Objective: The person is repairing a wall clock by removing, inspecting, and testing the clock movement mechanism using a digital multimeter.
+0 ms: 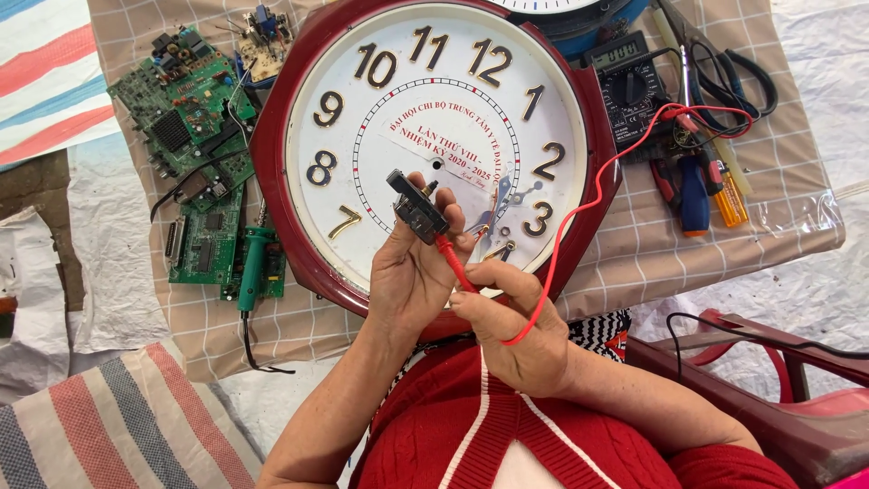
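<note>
My left hand (409, 272) holds up a small black clock movement box (416, 208) over the lower part of a big round wall clock (434, 145) with a dark red rim and a white face. My right hand (511, 330) pinches a red test probe (453, 261) whose tip touches the underside of the black box. The probe's red lead (588, 204) curves up and right to a black multimeter (629, 91). Loose metal clock hands (507, 204) lie on the clock face near the lower right numerals.
Green circuit boards (195, 136) and a green-handled soldering iron (252, 267) lie left of the clock on a checked cloth (652, 244). Scissors (724, 68), screwdrivers (695, 195) and pliers sit at the right. A dark red chair frame (769, 362) stands at lower right.
</note>
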